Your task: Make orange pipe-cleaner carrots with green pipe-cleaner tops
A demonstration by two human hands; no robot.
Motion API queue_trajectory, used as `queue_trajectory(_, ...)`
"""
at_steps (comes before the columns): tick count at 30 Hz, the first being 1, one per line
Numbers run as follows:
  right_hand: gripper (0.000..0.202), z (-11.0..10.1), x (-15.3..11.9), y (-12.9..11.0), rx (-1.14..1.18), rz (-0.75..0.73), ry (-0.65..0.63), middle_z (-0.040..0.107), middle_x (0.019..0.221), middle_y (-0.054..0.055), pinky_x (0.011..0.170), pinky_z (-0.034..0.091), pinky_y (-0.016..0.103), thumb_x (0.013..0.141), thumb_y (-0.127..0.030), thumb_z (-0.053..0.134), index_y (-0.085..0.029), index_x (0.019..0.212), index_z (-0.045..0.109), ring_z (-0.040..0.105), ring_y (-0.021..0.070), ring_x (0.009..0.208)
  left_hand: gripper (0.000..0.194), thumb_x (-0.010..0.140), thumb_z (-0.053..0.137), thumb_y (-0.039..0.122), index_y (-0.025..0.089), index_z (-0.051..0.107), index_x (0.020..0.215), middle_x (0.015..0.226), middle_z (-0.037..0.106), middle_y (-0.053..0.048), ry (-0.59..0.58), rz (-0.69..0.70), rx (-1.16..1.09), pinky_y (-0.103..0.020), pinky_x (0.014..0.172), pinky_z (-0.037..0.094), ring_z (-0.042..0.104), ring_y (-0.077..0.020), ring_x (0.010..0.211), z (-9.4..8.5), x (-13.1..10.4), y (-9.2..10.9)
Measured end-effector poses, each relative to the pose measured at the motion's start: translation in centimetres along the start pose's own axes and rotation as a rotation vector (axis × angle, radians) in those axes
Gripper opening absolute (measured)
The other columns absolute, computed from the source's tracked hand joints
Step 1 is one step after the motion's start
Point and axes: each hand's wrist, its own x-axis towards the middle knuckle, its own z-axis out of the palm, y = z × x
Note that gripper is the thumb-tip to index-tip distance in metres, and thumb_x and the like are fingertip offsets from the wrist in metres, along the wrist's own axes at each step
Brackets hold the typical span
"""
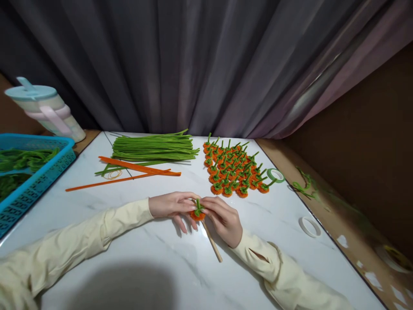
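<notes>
Between my hands is a small orange pipe-cleaner fruit [197,215] with green leaves and a short green stem standing up. My left hand [176,208] pinches its left side with thumb and index finger, the other fingers hanging loosely below. From the right, the closed fingertips of my right hand [224,218] grip the same fruit near its green top. A thin wooden stick [213,244] slants down from beneath the fruit toward the lower right; whether it lies on the table or is held, I cannot tell.
Several finished fruits [230,168] crowd the marble-patterned table [155,267] at back right. Green pipe cleaners [153,147] and orange ones [138,166] lie at back left. Green tape [275,175] and a white ring [309,227] sit rightward; a blue basket [35,172] and tumbler [51,110] stand left.
</notes>
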Motion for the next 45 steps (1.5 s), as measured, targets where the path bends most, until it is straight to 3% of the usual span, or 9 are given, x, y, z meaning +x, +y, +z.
queue_trajectory(5,0.020,0.0,-0.1,-0.1,-0.097,0.082,0.103,0.057,0.102,0.011,0.068,0.050,0.029,0.084,-0.015,0.048,-0.019,0.103,0.053,0.056,0.0180,0.090,0.052,0.074,0.065,0.036,0.018,0.046,0.119,0.095,0.062,-0.008,0.179,0.078,-0.030,-0.033,0.069,0.052,0.065,-0.0202,0.080,0.7,0.2,-0.4)
queue_trajectory(7,0.017,-0.1,-0.2,-0.1,-0.150,0.028,0.120,0.057,0.094,0.010,0.067,0.048,0.031,0.082,-0.015,0.051,-0.018,0.099,0.053,0.055,0.0182,0.084,0.048,0.073,0.065,0.035,0.017,0.052,0.116,0.099,0.063,-0.008,0.235,0.098,-0.041,-0.033,0.078,0.050,0.063,-0.0190,0.087,0.7,0.3,-0.7)
queue_trajectory(10,0.017,-0.1,-0.3,-0.1,-0.268,-0.083,0.026,0.059,0.087,0.009,0.067,0.046,0.033,0.080,-0.016,0.056,-0.017,0.096,0.053,0.052,0.0187,0.079,0.040,0.075,0.064,0.035,0.019,0.058,0.111,0.109,0.060,-0.006,0.282,0.124,-0.043,-0.031,0.086,0.047,0.059,-0.0170,0.096,0.8,0.5,-1.2)
queue_trajectory(18,0.014,0.3,-0.2,0.1,-0.499,-0.179,-0.077,0.063,0.087,0.008,0.062,0.043,0.029,0.087,-0.013,0.045,-0.015,0.096,0.054,0.051,0.0172,0.075,0.027,0.072,0.065,0.031,0.018,0.055,0.094,0.088,0.052,0.001,0.286,0.116,0.032,-0.033,0.075,0.053,0.055,-0.0118,0.080,0.8,0.2,-0.5)
queue_trajectory(24,0.013,0.1,-0.1,0.5,-0.580,-0.192,-0.125,0.062,0.083,0.008,0.060,0.041,0.027,0.088,-0.013,0.041,-0.014,0.091,0.054,0.051,0.0166,0.073,0.033,0.072,0.065,0.036,0.015,0.053,0.095,0.085,0.051,0.000,0.308,0.119,0.046,-0.035,0.071,0.055,0.054,-0.0125,0.078,0.6,0.3,-0.4)
queue_trajectory(28,0.014,0.2,-0.1,0.5,-0.576,-0.175,-0.138,0.060,0.077,0.007,0.059,0.040,0.027,0.089,-0.014,0.040,-0.015,0.088,0.053,0.050,0.0161,0.070,0.038,0.068,0.067,0.040,0.013,0.055,0.093,0.082,0.055,-0.001,0.359,0.139,0.044,-0.035,0.071,0.054,0.057,-0.0138,0.077,0.7,0.5,-0.8)
queue_trajectory(39,0.018,0.4,-0.7,0.4,-0.506,-0.080,-0.079,0.057,0.068,0.005,0.055,0.037,0.027,0.089,-0.014,0.037,-0.016,0.078,0.052,0.046,0.0151,0.063,0.041,0.069,0.067,0.041,0.009,0.060,0.095,0.084,0.064,-0.007,0.329,0.194,0.067,-0.036,0.076,0.053,0.062,-0.0160,0.076,1.0,0.4,-1.5)
queue_trajectory(45,0.017,-0.2,-0.2,0.5,-0.419,-0.095,-0.163,0.060,0.083,0.007,0.059,0.040,0.026,0.089,-0.016,0.038,-0.017,0.089,0.054,0.050,0.0160,0.074,0.039,0.070,0.066,0.041,0.012,0.055,0.093,0.084,0.060,-0.004,0.374,0.233,0.099,-0.034,0.071,0.054,0.062,-0.0151,0.074,1.1,0.4,-1.8)
